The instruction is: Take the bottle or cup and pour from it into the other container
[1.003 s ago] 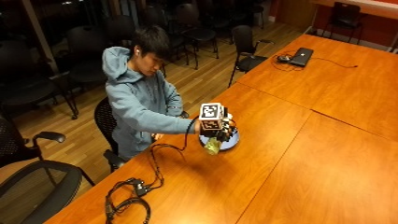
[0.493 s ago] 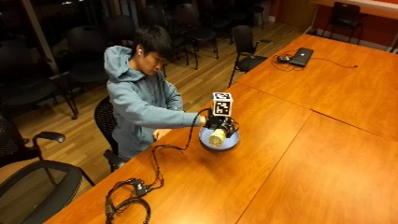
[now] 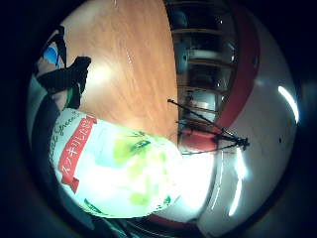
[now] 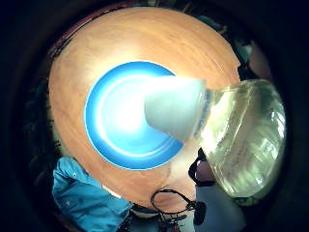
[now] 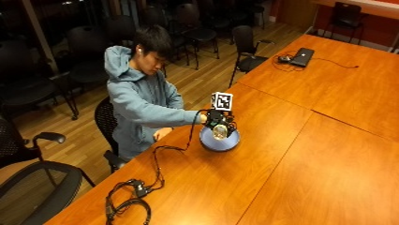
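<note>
The gloved right hand (image 5: 215, 120) holds a clear plastic bottle (image 5: 220, 132) of pale yellow-green liquid just above a blue bowl (image 5: 218, 143) on the wooden table (image 5: 299, 154). The thumb side palm view has the bottle (image 4: 241, 140) lying tilted, with its white top end (image 4: 176, 113) over the inside of the bowl (image 4: 113, 121). No liquid shows in the bowl. The bottle's green and white label with a red strip (image 3: 114, 163) fills much of the little finger side palm view. The person's bare hand (image 5: 163, 134) rests at the table's edge.
A coil of black cable (image 5: 131, 204) lies on the table near the person's side. A laptop (image 5: 303, 56) sits at the far end. Black chairs (image 5: 37, 183) stand along the table's edge, and a tripod (image 3: 213, 134) stands beyond the table.
The right hand has lifted slightly and turned over the bowl, tipping the bottle further towards it. The bowl has stayed in place.
</note>
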`<state>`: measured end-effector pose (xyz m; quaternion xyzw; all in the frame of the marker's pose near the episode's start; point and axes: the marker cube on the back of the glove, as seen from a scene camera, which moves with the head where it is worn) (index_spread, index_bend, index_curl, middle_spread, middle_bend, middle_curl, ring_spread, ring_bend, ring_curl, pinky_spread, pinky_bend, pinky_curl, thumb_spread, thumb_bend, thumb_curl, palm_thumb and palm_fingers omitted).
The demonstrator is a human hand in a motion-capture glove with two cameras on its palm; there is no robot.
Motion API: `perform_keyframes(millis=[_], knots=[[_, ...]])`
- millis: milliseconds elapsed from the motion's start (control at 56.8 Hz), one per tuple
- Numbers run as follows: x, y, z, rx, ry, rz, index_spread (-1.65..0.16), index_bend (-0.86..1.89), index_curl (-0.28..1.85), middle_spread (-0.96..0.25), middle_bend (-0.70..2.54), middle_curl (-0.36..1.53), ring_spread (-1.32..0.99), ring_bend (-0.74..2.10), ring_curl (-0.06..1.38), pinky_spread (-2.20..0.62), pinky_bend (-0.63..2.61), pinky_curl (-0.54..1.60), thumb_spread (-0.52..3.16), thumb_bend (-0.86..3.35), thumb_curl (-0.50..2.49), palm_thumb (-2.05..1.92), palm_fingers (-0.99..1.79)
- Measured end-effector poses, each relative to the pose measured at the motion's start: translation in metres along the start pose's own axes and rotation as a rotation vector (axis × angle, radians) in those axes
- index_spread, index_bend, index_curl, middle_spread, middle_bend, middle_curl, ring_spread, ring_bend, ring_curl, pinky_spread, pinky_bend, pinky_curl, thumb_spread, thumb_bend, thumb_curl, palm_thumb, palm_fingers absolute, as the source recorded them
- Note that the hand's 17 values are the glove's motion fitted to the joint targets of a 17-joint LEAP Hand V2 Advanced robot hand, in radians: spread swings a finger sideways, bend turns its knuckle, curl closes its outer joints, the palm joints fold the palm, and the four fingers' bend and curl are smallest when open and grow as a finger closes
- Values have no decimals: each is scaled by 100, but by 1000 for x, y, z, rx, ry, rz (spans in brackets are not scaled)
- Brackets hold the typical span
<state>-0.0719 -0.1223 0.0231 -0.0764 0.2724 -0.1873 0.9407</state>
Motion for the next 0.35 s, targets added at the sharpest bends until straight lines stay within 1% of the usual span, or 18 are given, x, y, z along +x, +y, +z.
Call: perform_keyframes(millis=[88, 106, 158, 176, 211, 229, 246, 299, 317, 352], knots=[[-6, -5, -2, -8, -17, 72, -12, 14, 39, -7, 35, 53, -15, 57, 46, -18, 50, 39, 31, -4, 69, 94, 118], [-7, -8, -4, -4, -53, 129, -12, 14, 39, -7, 35, 53, -15, 57, 46, -18, 50, 39, 32, -4, 69, 94, 118], [-21, -25, -13, 3, -216, 421, -12, 14, 39, -8, 35, 52, -15, 57, 46, -18, 50, 39, 32, -4, 69, 94, 118], [-24, -29, -14, 3, -250, 487, -12, 14, 39, -8, 35, 53, -15, 57, 46, -18, 49, 38, 32, -4, 69, 94, 118], [-25, -31, -15, 4, -261, 530, -12, 14, 39, -8, 35, 52, -16, 57, 46, -18, 49, 39, 32, -4, 69, 94, 118], [-23, -29, -14, 5, -242, 510, -12, 14, 39, -8, 35, 52, -16, 57, 46, -19, 49, 39, 32, -4, 69, 94, 118], [-19, -26, -12, 6, -209, 455, -12, 14, 39, -8, 35, 52, -16, 57, 46, -19, 49, 39, 32, -4, 69, 94, 118], [-5, -9, -5, 14, -94, 153, -12, 14, 39, -8, 35, 52, -16, 56, 46, -19, 49, 39, 32, -4, 69, 94, 118], [-1, -5, -4, 20, -81, 83, -12, 14, 39, -8, 35, 52, -16, 56, 46, -19, 49, 39, 32, -4, 69, 94, 118], [2, -2, -3, 29, -84, 32, -12, 14, 39, -8, 34, 52, -15, 56, 46, -19, 48, 39, 32, -4, 69, 94, 118]])
